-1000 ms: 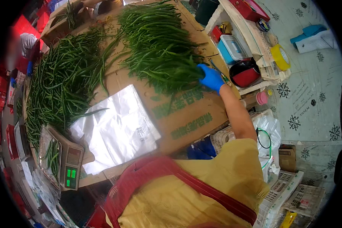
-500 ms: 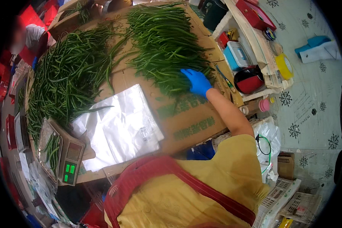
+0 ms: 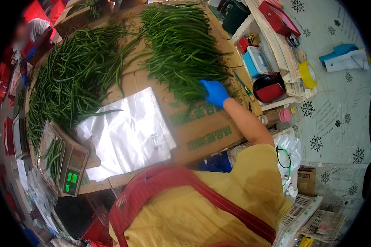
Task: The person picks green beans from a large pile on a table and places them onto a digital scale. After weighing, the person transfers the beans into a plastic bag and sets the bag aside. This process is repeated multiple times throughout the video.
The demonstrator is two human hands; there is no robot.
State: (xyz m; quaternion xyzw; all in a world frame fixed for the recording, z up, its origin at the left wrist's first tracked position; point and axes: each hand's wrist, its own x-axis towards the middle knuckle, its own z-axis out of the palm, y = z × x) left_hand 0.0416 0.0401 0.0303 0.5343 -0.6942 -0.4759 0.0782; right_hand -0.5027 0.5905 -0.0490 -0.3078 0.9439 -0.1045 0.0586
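My right hand (image 3: 215, 93), in a blue glove, rests at the near right end of a neat row of long green chili peppers (image 3: 181, 45). The fingers reach out against the peppers, their undersides hidden, and I see nothing gripped in them. My left hand does not show. A looser heap of the same peppers (image 3: 72, 70) covers the left of the cardboard-topped table (image 3: 181, 150). In front of me lies a stack of clear plastic bags (image 3: 130, 136), one pepper across its far edge. A scale (image 3: 74, 164) at the near left carries a few peppers (image 3: 53, 158) on its pan.
Right of the table, a wooden shelf (image 3: 272, 39) holds a blue box (image 3: 255, 61), a red-and-black container (image 3: 269, 87) and yellow tape (image 3: 307, 75). A brush (image 3: 245, 87) lies by my hand. At far left, a co-worker's blue-gloved hand (image 3: 24, 80) shows.
My right hand stays by the pepper row, its fingers now drawn in slightly. The view has shifted a little. At far left, the co-worker's arm has moved.
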